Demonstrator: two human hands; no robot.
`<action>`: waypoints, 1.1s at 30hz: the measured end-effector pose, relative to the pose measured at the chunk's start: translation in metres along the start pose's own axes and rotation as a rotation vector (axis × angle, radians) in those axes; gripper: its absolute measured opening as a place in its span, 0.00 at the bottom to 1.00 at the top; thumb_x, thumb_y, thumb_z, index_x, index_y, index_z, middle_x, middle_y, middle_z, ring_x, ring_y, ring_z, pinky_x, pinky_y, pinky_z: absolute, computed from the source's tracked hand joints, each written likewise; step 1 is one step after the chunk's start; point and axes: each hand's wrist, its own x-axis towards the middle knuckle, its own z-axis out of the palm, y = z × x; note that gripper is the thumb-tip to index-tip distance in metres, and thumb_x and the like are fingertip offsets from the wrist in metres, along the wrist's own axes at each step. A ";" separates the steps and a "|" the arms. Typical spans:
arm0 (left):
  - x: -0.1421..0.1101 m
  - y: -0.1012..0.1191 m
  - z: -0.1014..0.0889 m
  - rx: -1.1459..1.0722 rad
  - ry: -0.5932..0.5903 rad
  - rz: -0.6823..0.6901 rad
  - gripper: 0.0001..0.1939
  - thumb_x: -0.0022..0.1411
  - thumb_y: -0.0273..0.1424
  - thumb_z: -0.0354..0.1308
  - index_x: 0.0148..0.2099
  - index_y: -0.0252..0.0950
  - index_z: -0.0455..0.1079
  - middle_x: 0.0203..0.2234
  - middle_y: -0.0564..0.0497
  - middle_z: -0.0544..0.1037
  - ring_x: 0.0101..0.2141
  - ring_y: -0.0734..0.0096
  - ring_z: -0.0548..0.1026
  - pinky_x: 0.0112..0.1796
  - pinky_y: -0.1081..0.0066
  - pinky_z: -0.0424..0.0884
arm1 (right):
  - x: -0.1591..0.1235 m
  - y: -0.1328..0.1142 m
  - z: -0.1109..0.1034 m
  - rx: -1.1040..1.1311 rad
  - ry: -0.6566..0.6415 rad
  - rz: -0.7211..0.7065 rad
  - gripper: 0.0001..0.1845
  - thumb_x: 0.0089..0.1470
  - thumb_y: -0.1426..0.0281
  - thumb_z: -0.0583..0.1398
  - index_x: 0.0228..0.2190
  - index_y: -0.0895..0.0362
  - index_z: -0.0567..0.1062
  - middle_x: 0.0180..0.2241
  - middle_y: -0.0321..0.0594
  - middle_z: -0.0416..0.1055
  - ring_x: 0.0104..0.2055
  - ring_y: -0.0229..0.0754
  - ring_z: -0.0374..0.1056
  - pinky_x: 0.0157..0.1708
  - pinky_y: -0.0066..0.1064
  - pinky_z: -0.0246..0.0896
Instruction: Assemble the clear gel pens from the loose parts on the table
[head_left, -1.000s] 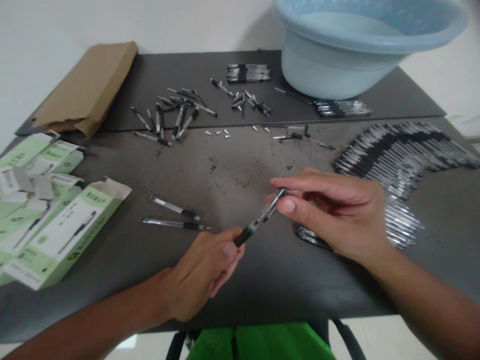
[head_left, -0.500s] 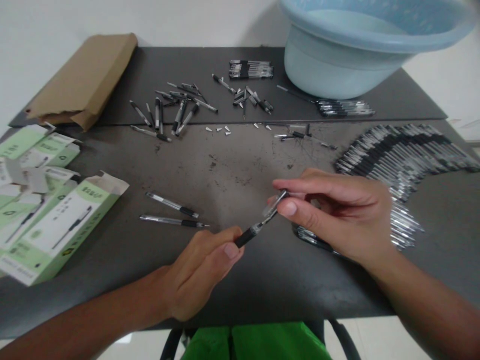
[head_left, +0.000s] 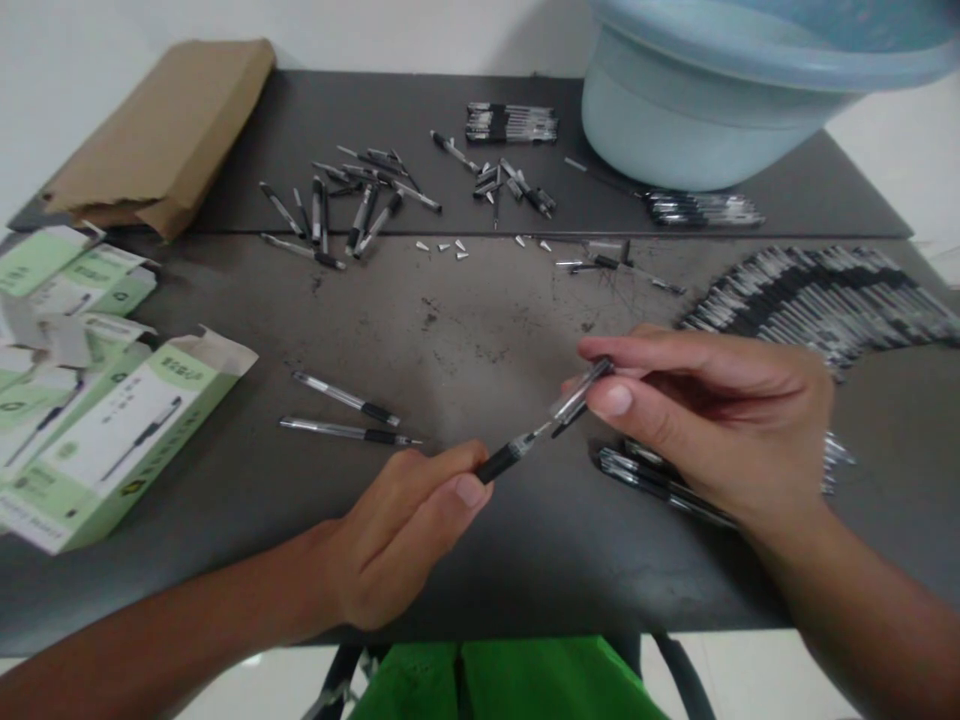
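Note:
My left hand (head_left: 409, 540) is closed round a pen, its black grip (head_left: 501, 461) sticking out past the thumb and its metal tip pointing up and right. Between thumb and fingers, my right hand (head_left: 720, 420) pinches a clear pen cap (head_left: 582, 392) with a dark clip. The cap's open end is at the pen's tip; whether they touch I cannot tell. Two uncapped-looking pens, an upper pen (head_left: 345, 397) and a lower pen (head_left: 349, 431), lie left of the hands. Several capped pens (head_left: 660, 482) lie partly under my right hand.
Green-and-white pen boxes (head_left: 127, 440) are heaped at left, below a brown paper bag (head_left: 165, 130). Loose pens and parts (head_left: 360, 205) and small metal tips (head_left: 442, 247) lie toward the back. A blue basin (head_left: 697, 110) stands back right, above a fan of pens (head_left: 825, 295).
My right hand has drawn the cap up and right, from around the pen's tip to its end. My left hand still holds the pen. The camera view has shifted slightly.

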 end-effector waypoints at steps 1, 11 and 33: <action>0.000 0.000 0.000 0.003 -0.002 0.001 0.25 0.80 0.48 0.43 0.32 0.41 0.59 0.19 0.58 0.57 0.19 0.70 0.58 0.23 0.64 0.51 | 0.000 0.000 0.000 -0.002 -0.003 0.005 0.14 0.54 0.68 0.76 0.43 0.41 0.88 0.35 0.36 0.85 0.28 0.41 0.75 0.22 0.33 0.71; 0.000 0.002 -0.001 0.046 -0.016 0.019 0.22 0.82 0.45 0.43 0.34 0.41 0.59 0.19 0.58 0.58 0.19 0.70 0.60 0.23 0.64 0.51 | -0.004 0.006 0.010 0.026 -0.074 -0.032 0.14 0.53 0.67 0.76 0.43 0.45 0.88 0.32 0.37 0.84 0.25 0.37 0.71 0.19 0.30 0.64; 0.004 -0.003 -0.003 0.552 0.066 0.232 0.11 0.81 0.35 0.45 0.43 0.41 0.63 0.23 0.58 0.71 0.21 0.69 0.71 0.24 0.69 0.62 | -0.003 0.003 0.006 -0.057 -0.030 -0.030 0.09 0.59 0.63 0.73 0.43 0.40 0.88 0.33 0.37 0.84 0.29 0.43 0.76 0.22 0.35 0.67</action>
